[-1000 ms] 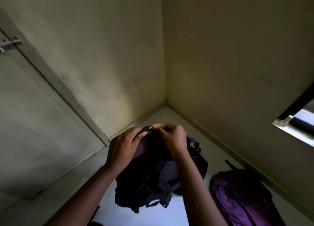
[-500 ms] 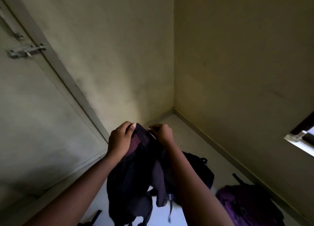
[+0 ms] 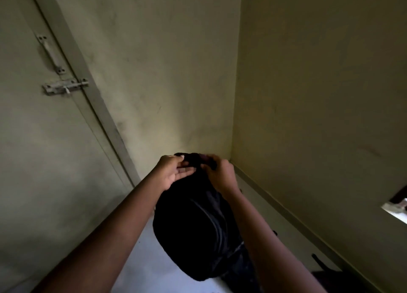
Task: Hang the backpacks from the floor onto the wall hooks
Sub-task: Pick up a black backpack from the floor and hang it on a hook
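Observation:
A dark backpack (image 3: 193, 233) hangs in front of me, clear of the floor, held by its top. My left hand (image 3: 174, 171) grips the top edge from the left, thumb on the fabric. My right hand (image 3: 220, 176) pinches the top loop from the right. A second, purple backpack (image 3: 334, 280) lies on the floor at the bottom right, mostly cut off by the frame. No wall hook is in view.
A closed door (image 3: 44, 160) with a handle (image 3: 51, 54) and a sliding bolt (image 3: 65, 87) fills the left. Two plain walls meet in a corner (image 3: 233, 116) ahead. A window ledge (image 3: 396, 211) shows at the right edge. Pale floor (image 3: 154, 270) lies below.
Both hands have lifted the dark backpack off the floor and higher up. My view has tilted upward, bringing the door handle and bolt into sight.

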A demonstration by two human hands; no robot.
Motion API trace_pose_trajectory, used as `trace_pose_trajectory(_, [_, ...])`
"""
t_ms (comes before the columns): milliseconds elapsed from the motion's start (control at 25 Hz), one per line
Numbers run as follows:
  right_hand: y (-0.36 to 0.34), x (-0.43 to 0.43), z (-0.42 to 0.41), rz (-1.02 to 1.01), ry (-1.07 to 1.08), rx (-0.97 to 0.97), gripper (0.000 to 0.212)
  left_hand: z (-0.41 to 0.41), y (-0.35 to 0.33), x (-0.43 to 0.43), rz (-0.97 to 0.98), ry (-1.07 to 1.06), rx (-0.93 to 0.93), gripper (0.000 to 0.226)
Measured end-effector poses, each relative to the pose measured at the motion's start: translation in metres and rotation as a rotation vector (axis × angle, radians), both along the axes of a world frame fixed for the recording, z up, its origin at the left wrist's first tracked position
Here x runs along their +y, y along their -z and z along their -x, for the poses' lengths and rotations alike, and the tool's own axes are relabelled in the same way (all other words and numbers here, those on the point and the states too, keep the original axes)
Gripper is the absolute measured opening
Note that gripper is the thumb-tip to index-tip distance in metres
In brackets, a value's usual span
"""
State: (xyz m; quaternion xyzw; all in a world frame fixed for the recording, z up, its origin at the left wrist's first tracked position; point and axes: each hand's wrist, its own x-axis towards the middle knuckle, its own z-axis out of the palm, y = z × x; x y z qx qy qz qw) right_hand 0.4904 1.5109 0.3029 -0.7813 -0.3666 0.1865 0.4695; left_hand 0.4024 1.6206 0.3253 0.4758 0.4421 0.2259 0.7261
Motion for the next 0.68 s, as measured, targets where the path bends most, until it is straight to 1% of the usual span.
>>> trace_pose_trajectory(40, [0.0, 0.014, -0.014, 0.006, -0.038, -0.025, 0.032, -0.002, 0.002, 0.01, -0.149, 0.06, 0.132, 0.016])
trace_pose_trajectory(80, [-0.002, 0.03, -0.026, 0.011, -0.089, -0.062, 0.031, -0.006, 0.003, 0.025, -0.389, 0.128, 0.324, 0.025])
trace_pose_trajectory(120, [-0.003, 0.043, -0.035, 0.016, -0.134, -0.103, 0.03, -0.007, 0.004, 0.038, -0.674, 0.207, 0.553, 0.04])
trace_pose_trajectory(160, [-0.005, 0.057, -0.043, 0.001, -0.167, -0.131, 0.029, -0.011, 0.003, 0.05, -0.927, 0.296, 0.726, 0.058])
trace_pose_trajectory(200, [-0.009, 0.072, -0.052, -0.04, -0.194, -0.138, 0.028, -0.018, 0.003, 0.065, -1.113, 0.371, 0.811, 0.075])
trace_pose_trajectory(240, [-0.015, 0.084, -0.061, -0.09, -0.22, -0.13, 0.027, -0.026, 0.002, 0.079, -1.206, 0.404, 0.809, 0.079])
trace_pose_trajectory(280, [-0.022, 0.095, -0.071, -0.131, -0.25, -0.119, 0.027, -0.036, -0.001, 0.092, -1.233, 0.386, 0.734, 0.067])
trace_pose_trajectory(320, [-0.03, 0.106, -0.082, -0.152, -0.294, -0.111, 0.027, -0.046, -0.006, 0.108, -1.241, 0.335, 0.624, 0.047])
trace_pose_trajectory(360, [-0.037, 0.116, -0.096, -0.15, -0.35, -0.089, 0.027, -0.056, -0.009, 0.123, -1.259, 0.287, 0.539, 0.033])
trace_pose_trajectory(400, [-0.045, 0.126, -0.111, -0.132, -0.415, -0.042, 0.027, -0.065, -0.011, 0.137, -1.305, 0.249, 0.47, 0.033])
trace_pose_trajectory(440, [-0.051, 0.135, -0.125, -0.101, -0.455, 0.033, 0.026, -0.072, -0.013, 0.15, -1.347, 0.223, 0.416, 0.036])
trace_pose_trajectory(480, [-0.056, 0.144, -0.14, -0.085, -0.462, 0.118, 0.026, -0.078, -0.015, 0.16, -1.386, 0.219, 0.364, 0.039])
trace_pose_trajectory(520, [-0.058, 0.157, -0.155, -0.083, -0.424, 0.174, 0.026, -0.085, -0.015, 0.17, -1.41, 0.233, 0.314, 0.041])
trace_pose_trajectory(560, [-0.055, 0.17, -0.166, -0.076, -0.358, 0.182, 0.026, -0.09, -0.014, 0.175, -1.432, 0.259, 0.273, 0.041])
trace_pose_trajectory(600, [-0.051, 0.183, -0.174, -0.04, -0.299, 0.144, 0.027, -0.092, -0.013, 0.179, -1.449, 0.287, 0.238, 0.04])
trace_pose_trajectory(680, [-0.039, 0.207, -0.187, 0.096, -0.285, 0.039, 0.031, -0.099, -0.009, 0.189, -1.48, 0.327, 0.207, 0.04])
